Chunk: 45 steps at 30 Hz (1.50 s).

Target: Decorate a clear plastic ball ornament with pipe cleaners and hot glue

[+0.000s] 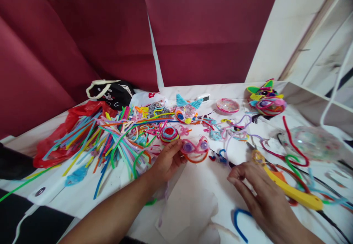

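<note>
Mid-view over the worktop [190, 203], the left hand [168, 162] pinches a pink goggle-eyed piece [195, 149] at its nine-o'clock rim — probably light, bendable, best held there gently. Toward four o'clock, the right hand [259, 187] curls — holding what, I cannot tell.

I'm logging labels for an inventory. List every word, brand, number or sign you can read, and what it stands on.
No text reads clearly.
Black bag with cream handles: pale marks, too blurred.
White crumpled bag with red print: too blurred.
Small white rectangular device with a dark panel: too small.
Dark round mark at lower left: too small.
</note>
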Each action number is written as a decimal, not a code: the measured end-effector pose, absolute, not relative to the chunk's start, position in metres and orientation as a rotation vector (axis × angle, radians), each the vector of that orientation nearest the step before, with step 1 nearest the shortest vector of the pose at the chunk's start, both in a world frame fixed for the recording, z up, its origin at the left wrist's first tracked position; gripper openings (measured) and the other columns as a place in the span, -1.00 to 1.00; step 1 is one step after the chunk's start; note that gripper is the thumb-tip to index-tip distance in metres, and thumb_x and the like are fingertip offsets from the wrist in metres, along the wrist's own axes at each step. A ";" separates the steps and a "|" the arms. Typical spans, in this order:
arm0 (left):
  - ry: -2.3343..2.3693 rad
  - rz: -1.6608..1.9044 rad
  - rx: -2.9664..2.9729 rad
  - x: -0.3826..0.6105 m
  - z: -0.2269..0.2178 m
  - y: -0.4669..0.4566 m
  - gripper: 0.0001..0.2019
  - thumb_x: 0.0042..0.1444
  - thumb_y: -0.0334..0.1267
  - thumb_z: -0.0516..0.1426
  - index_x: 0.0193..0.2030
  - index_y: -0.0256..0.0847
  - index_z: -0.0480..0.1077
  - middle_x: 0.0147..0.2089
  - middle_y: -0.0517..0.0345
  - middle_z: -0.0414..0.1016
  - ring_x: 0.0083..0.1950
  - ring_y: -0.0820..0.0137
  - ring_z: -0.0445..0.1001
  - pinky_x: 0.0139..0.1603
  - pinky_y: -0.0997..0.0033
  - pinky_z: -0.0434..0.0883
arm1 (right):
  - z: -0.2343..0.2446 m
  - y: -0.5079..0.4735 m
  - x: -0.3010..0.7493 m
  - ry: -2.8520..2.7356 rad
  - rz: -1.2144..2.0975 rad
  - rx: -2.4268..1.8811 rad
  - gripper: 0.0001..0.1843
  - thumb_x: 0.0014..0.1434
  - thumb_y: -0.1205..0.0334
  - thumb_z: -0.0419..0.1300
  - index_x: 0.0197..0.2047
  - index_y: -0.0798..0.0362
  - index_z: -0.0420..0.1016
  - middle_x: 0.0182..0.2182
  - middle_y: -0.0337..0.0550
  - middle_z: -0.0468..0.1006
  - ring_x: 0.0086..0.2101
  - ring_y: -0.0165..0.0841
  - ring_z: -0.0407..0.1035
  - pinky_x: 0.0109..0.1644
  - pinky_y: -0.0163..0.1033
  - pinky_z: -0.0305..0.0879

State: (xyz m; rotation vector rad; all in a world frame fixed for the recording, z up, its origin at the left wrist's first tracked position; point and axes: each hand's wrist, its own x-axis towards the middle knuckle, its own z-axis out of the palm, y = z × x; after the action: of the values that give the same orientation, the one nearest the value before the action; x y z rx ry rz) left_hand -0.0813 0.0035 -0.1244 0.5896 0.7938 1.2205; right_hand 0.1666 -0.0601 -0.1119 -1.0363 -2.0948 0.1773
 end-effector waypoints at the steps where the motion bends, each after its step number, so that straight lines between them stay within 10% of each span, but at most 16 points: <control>1: 0.786 1.216 0.584 -0.082 -0.125 0.004 -0.77 -0.07 -0.20 0.36 -0.32 -0.25 0.48 -0.42 0.24 0.47 -0.44 0.54 0.41 -0.38 0.52 0.37 | -0.112 -0.059 0.166 -2.086 0.185 -1.043 -0.95 0.30 0.33 0.08 -0.24 0.01 0.31 -0.37 -0.20 0.40 -0.34 -0.36 0.32 -0.29 -0.27 0.27; 14: 0.734 1.185 0.457 -0.083 -0.119 0.001 -0.73 -0.17 -0.23 0.41 -0.33 -0.26 0.51 -0.37 0.20 0.56 -0.39 0.48 0.49 -0.33 0.49 0.45 | -0.107 -0.053 0.176 -1.953 0.193 -1.188 -0.90 0.29 0.19 0.10 -0.27 -0.01 0.36 -0.43 -0.25 0.45 -0.44 -0.39 0.37 -0.37 -0.31 0.29; 29: 0.782 1.220 0.417 -0.084 -0.119 0.010 -0.95 0.16 -0.37 0.17 -0.27 -0.31 0.46 -0.38 0.15 0.58 -0.43 0.47 0.53 -0.42 0.52 0.48 | -0.099 -0.042 0.188 -1.865 0.372 -1.405 -0.70 0.33 0.01 0.01 -0.36 0.00 0.31 -0.52 -0.25 0.38 -0.47 -0.35 0.29 -0.38 -0.26 0.18; 45: 0.715 1.232 0.418 -0.081 -0.117 0.010 -0.90 0.05 -0.34 0.27 -0.38 -0.30 0.44 -0.51 0.23 0.49 -0.55 0.51 0.42 -0.62 0.57 0.32 | -0.095 0.010 0.131 -2.764 0.053 -1.528 -0.75 0.31 0.27 0.06 -0.15 0.05 0.58 -0.23 -0.04 0.53 -0.15 -0.16 0.40 -0.14 -0.11 0.12</control>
State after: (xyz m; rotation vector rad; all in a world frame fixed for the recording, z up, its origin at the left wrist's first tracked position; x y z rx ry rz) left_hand -0.0807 0.0101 -0.1170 0.4185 0.7146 1.2319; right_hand 0.1313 0.0096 -0.0949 -1.5275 -2.7641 0.0526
